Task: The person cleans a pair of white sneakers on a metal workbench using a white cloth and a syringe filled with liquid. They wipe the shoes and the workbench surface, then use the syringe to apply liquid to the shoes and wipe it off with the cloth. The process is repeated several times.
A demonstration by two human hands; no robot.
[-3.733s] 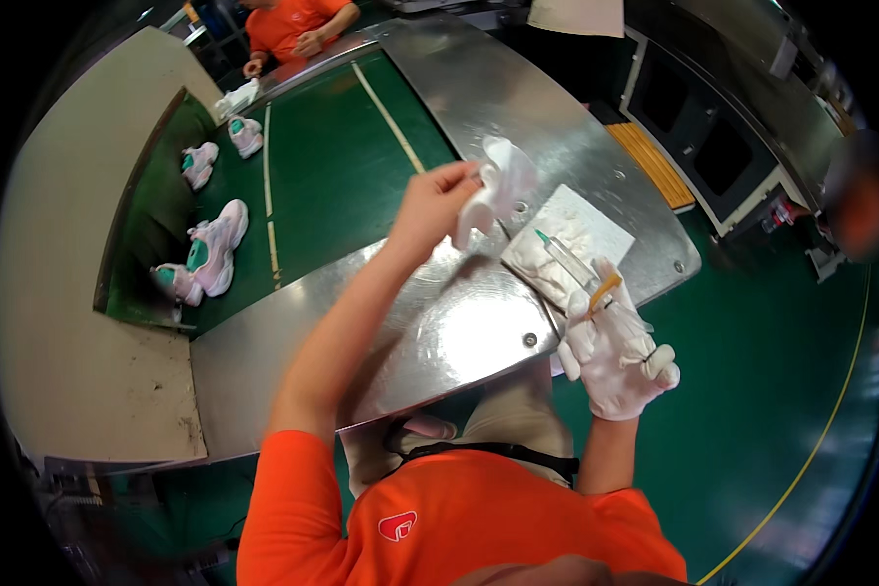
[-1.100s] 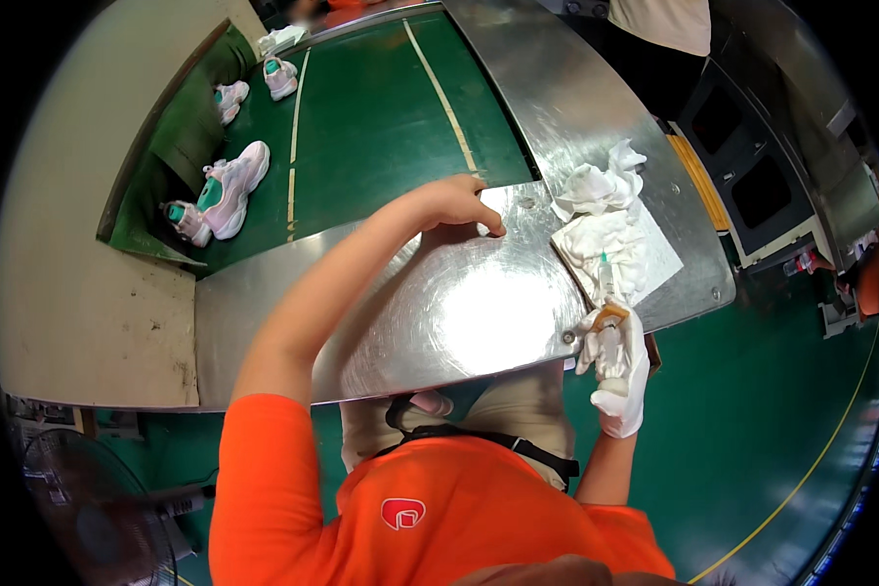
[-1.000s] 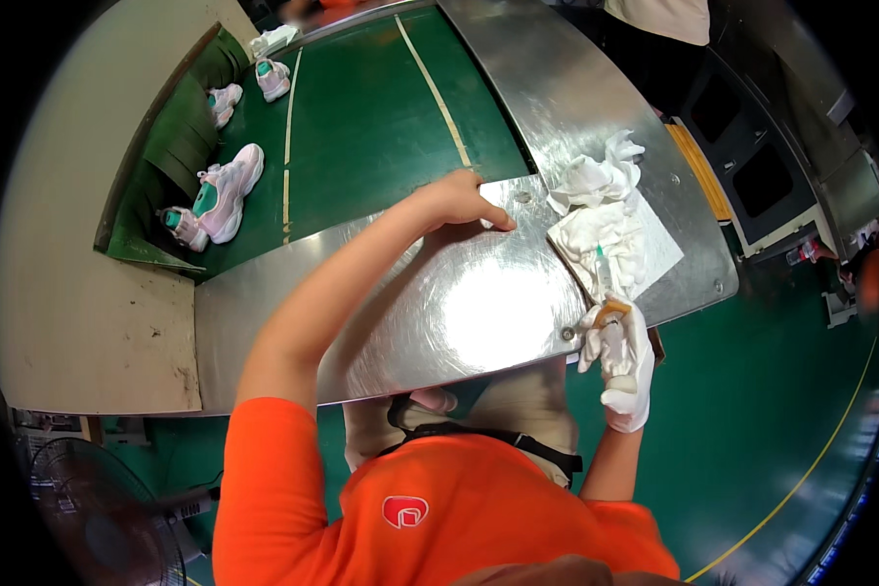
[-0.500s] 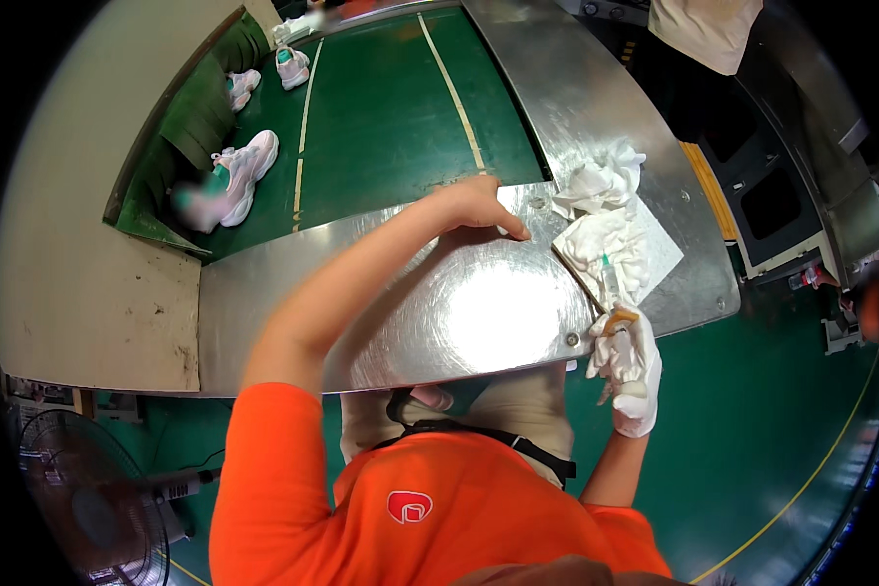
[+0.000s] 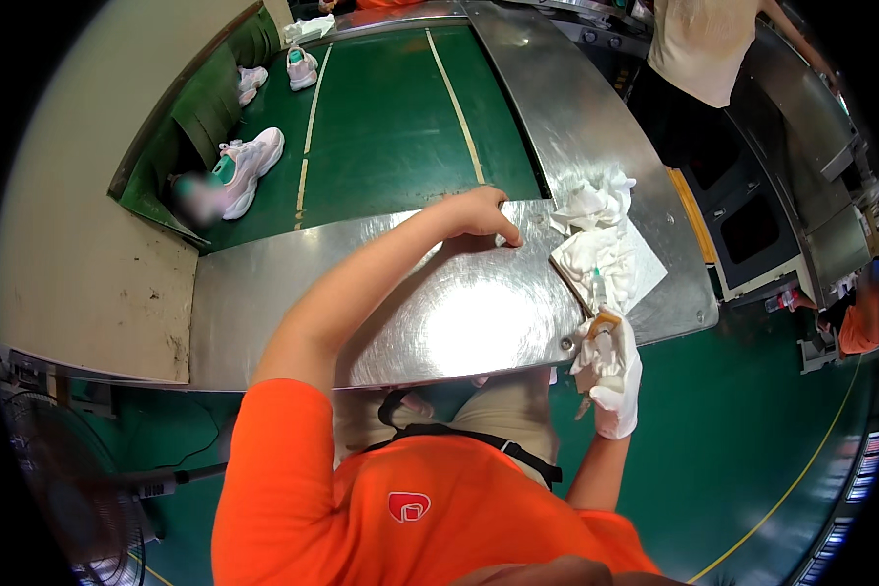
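My bare left hand (image 5: 481, 215) rests on the steel tabletop (image 5: 391, 293) near its far edge, thumb spread from the fingers, with nothing seen in it. A white glove covers my right hand (image 5: 615, 381) at the table's near right edge. Its fingers close around a clear syringe (image 5: 599, 295) with a green tip, which points away from me. Whitish crumpled material is bunched in the same hand. Just beyond the syringe tip lies a crumpled white cloth (image 5: 596, 256) on a flat white pad (image 5: 647, 269); more white tissue (image 5: 596, 203) sits behind it.
Past the steel top runs a green conveyor belt (image 5: 391, 117) with pale lines. Pale pink-white sneakers (image 5: 254, 166) stand along its left side by green flaps (image 5: 195, 127). A fan (image 5: 68, 479) is at lower left. Another person (image 5: 698, 49) stands at far right.
The whole view has shifted slightly. Both hands hold nearly the same pose, the syringe still in the right one. At upper right, more of the other person's arm shows.
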